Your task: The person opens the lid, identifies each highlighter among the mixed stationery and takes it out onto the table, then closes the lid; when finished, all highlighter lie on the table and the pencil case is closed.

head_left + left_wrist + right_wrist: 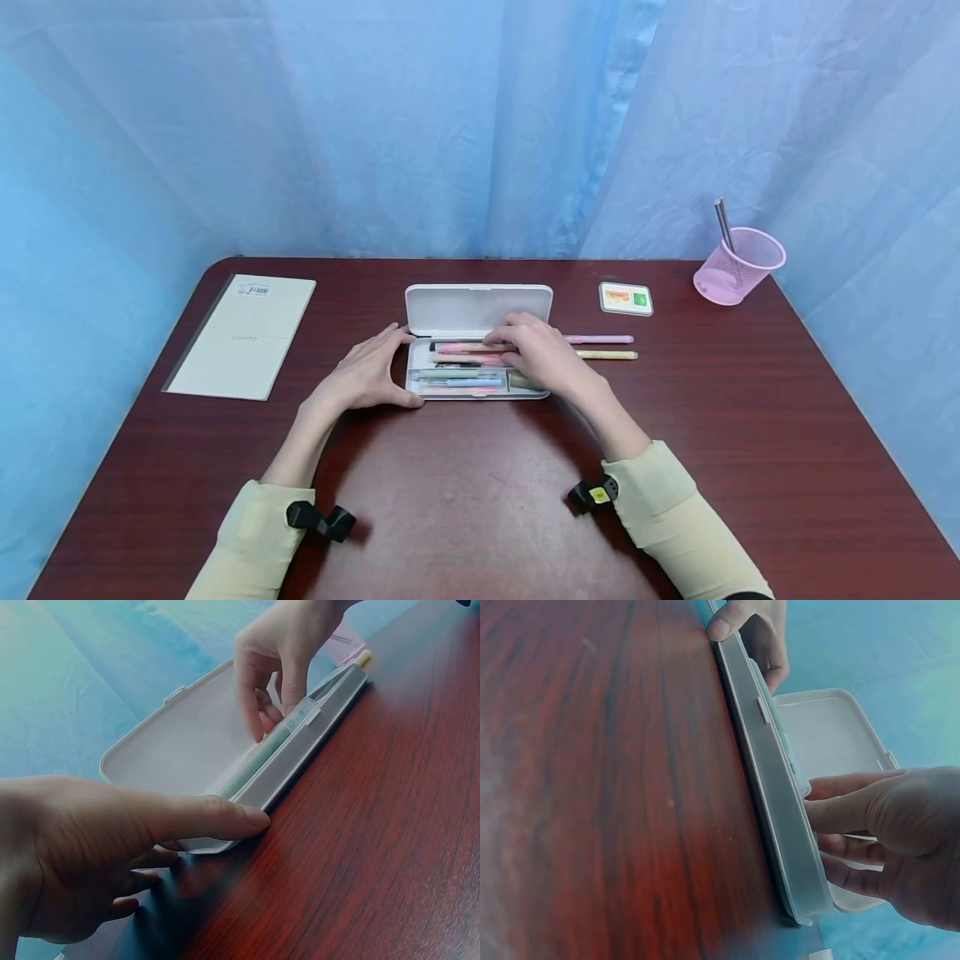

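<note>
An open white pencil case (480, 312) lies on the table, its lid tipped back toward the curtain. My left hand (367, 372) holds the case's left end, thumb at the front corner (255, 817) and fingers behind. My right hand (542, 350) reaches into the right half, fingers bent down among the pens. Pink pens (457, 347) run under its fingers; whether it pinches one is hidden. In the front compartment lie a pale green pen (259, 761) and a blue pen (465, 383). Right of the case, a purple pen (600, 339) and a yellow pen (609, 355) stick out past my right hand.
A pale notebook (243, 337) lies at the left of the table. At the back right are a small flat case with coloured pieces (626, 298) and a tilted-looking pink mesh pen cup (738, 267) with dark sticks in it. Blue curtains (420, 125) hang behind the table.
</note>
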Tool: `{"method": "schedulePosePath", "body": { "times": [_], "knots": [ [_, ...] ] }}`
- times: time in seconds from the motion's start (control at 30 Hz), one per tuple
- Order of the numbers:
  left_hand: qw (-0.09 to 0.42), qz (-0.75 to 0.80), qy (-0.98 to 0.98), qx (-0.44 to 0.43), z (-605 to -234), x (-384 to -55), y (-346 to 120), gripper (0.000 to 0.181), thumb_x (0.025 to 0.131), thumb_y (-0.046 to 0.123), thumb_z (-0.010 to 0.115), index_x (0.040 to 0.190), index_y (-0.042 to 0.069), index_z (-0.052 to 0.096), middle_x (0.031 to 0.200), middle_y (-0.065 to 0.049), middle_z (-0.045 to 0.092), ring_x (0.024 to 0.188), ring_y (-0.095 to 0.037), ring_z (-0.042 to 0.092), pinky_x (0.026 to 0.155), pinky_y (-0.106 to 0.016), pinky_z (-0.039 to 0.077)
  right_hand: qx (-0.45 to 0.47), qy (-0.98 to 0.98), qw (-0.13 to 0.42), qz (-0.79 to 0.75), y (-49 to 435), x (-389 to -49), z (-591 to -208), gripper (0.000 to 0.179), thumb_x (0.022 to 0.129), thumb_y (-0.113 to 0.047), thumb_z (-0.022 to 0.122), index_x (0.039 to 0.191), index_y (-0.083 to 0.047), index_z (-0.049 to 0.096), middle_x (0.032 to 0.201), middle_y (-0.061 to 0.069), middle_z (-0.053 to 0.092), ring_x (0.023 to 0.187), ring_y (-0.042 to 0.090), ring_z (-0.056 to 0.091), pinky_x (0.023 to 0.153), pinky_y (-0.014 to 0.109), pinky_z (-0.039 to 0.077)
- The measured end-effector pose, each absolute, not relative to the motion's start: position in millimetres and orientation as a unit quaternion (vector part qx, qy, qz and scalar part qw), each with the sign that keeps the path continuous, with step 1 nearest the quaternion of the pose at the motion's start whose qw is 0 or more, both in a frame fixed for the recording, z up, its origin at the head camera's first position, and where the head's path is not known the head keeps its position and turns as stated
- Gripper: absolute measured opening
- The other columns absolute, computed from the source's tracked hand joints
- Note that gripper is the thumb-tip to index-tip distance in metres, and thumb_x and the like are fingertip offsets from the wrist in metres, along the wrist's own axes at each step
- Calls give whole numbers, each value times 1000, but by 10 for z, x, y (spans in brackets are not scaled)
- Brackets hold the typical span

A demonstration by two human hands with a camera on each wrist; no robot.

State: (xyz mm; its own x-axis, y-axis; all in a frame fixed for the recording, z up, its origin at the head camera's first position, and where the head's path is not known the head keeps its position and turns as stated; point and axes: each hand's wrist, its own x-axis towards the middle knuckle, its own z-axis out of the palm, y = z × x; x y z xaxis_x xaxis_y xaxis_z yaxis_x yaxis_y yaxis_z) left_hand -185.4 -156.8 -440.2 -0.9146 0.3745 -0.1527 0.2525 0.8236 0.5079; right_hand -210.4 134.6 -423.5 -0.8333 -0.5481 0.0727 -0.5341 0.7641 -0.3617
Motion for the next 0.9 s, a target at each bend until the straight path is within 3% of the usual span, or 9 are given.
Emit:
{"method": "schedulePosePath", "body": {
  "times": [0.9],
  "knots": [
    [125,244,948,164,-4390,-1845,-1558,96,71,45,89,149,8,46,166,-17,35,159,-36,24,122,-64,30,-299,935,13,-188,1366,-2116,-4266,15,95,-14,74,107,-21,80,101,-2,71,93,18,65,72,37,54]
  ]
}}
